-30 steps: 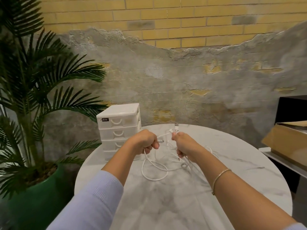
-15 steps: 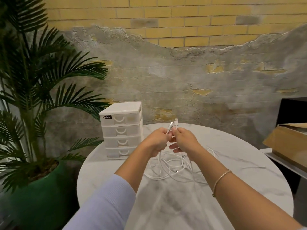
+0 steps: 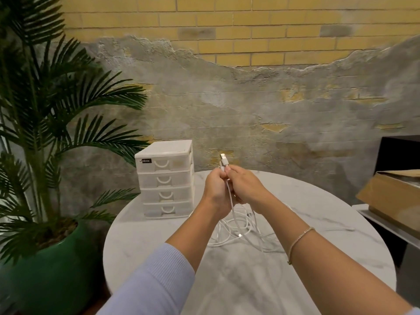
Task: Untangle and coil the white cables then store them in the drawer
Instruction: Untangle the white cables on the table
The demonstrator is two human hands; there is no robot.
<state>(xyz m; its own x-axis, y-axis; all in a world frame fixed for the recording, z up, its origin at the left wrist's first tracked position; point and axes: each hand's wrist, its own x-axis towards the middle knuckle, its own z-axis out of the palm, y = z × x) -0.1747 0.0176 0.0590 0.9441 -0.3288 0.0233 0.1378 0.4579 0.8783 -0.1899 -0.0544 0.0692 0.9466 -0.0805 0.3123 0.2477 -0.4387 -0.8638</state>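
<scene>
Your left hand [image 3: 217, 189] and right hand [image 3: 244, 187] have closed together, both gripping the cables [image 3: 236, 226] with a plug now raised: an end found, coiling can begin.

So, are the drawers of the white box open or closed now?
Closed. All four fronts of the drawer box sit flush in one stack; none is pulled out.

Both arms reach forward, left hand [image 3: 216, 192] and right hand [image 3: 245, 187] pressed together, fingers curled in a pinch
</scene>
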